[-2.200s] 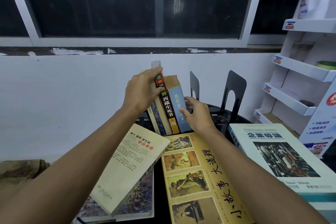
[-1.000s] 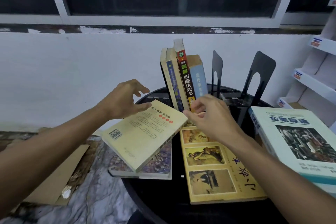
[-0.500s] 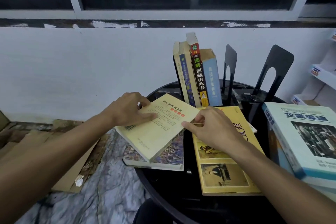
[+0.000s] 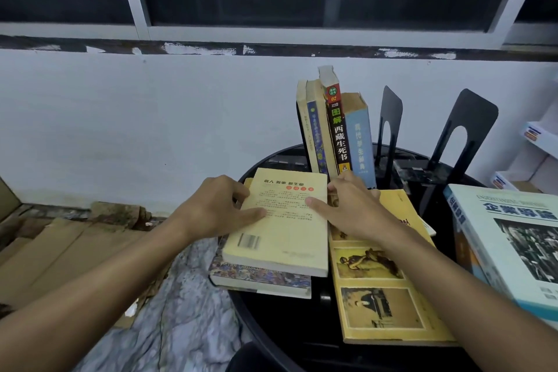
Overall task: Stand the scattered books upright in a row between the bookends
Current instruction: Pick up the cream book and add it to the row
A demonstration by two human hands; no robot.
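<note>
Here the round black glossy surface [image 4: 302, 338] carried everything. At its right edge lay the big pale blue-and-white hardback textbook [image 4: 510, 238], flat and well apart from both hands. Next in size, the long yellow picture-cover book [image 4: 380, 296] lay flat with its length running from the person toward the wall. At the back, four upright paperbacks [image 4: 335, 130] stood in a row, leaning a little left, with a black metal bookend [image 4: 389, 127] just beside the blue spine at their right and a second black metal bookend [image 4: 465, 136] farther right; whether any support stood at the row's left end could not be told from this angle.

The thing in hand was the cream-yellow paperback [image 4: 283, 226], lying back cover up on a flat book with a dark patterned cover [image 4: 259, 276]. Its long axis ran away from the person, its far short edge pointing at the foot of the row, near it. The left hand [image 4: 217, 208] held its left long edge, thumb on the cover, fingers [image 4: 238, 190] curled around the edge. The right hand [image 4: 347, 208] met its right long edge, thumb flat on the cover, the remaining fingers seemingly spread on the yellow book beside it. Both hands were about equally near, so the lift could probably tip it upright and carry it forward.
</note>
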